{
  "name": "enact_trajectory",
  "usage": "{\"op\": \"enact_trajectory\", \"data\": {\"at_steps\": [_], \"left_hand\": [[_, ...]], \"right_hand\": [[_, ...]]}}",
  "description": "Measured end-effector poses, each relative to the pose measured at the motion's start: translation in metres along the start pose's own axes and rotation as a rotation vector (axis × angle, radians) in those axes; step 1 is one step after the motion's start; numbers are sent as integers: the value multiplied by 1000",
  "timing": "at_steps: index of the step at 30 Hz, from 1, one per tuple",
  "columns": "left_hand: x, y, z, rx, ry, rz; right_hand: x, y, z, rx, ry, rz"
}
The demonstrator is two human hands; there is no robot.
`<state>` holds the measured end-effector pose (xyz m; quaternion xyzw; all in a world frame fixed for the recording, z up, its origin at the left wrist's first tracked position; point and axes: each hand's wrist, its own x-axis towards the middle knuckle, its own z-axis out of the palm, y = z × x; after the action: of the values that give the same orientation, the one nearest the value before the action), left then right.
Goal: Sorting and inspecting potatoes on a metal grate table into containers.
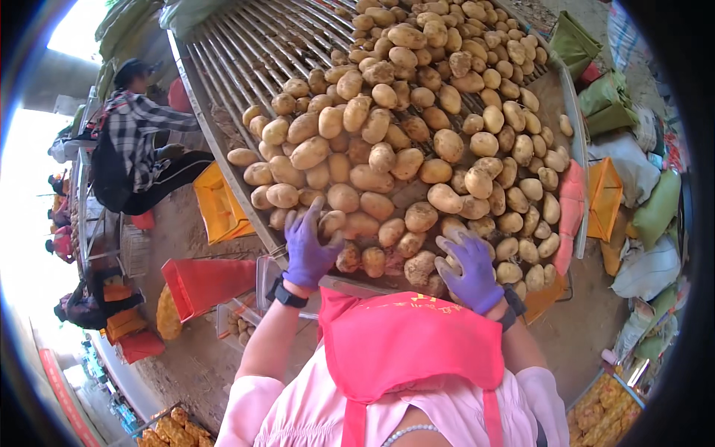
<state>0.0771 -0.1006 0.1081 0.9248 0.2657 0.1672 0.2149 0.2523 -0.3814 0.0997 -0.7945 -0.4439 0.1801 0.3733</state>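
Note:
Many potatoes (371, 179) lie heaped on a slatted metal sorting table (246, 67) before me, some with soil on them. My left hand (310, 246), in a purple glove, rests at the near left edge of the heap with its fingers spread, touching a potato (332, 222). Its thumb points toward the middle. At the near right, my right hand (469, 268), gloved the same way, lies over potatoes with bent fingers; whether it grips one is hidden. A large, soil-covered potato (419, 268) sits just left of it.
Left of the table a person in a checked shirt (134, 123) sits beside an open yellow bag (220, 204). A red bag (206, 282) and a crate of small potatoes (240, 327) stand near my left arm. Orange bag (605, 198) and filled sacks (651, 268) are at right.

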Motion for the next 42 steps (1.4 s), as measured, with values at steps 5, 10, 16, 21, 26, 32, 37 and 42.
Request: {"op": "enact_trajectory", "data": {"at_steps": [5,10,16,21,26,32,37,42], "left_hand": [[-11,69,-7,-410,-90,-8],[-15,96,-4,-870,-296,-178],[-20,112,5,-1241,-170,-380],[-16,111,-5,-1452,-377,-531],[-15,108,-1,-1532,-356,-456],[-29,110,6,-1420,-295,-468],[-25,103,10,-1644,-332,-577],[-29,69,15,-2420,-219,-770]], "right_hand": [[44,-43,17,396,-32,-84],[53,-59,22,1308,-329,243],[41,-49,29,1148,-189,123],[44,-39,38,1034,-123,-65],[50,-41,41,716,46,-292],[54,-46,43,583,151,-356],[58,-50,52,434,220,-363],[52,-62,51,376,-2,-302]]}}
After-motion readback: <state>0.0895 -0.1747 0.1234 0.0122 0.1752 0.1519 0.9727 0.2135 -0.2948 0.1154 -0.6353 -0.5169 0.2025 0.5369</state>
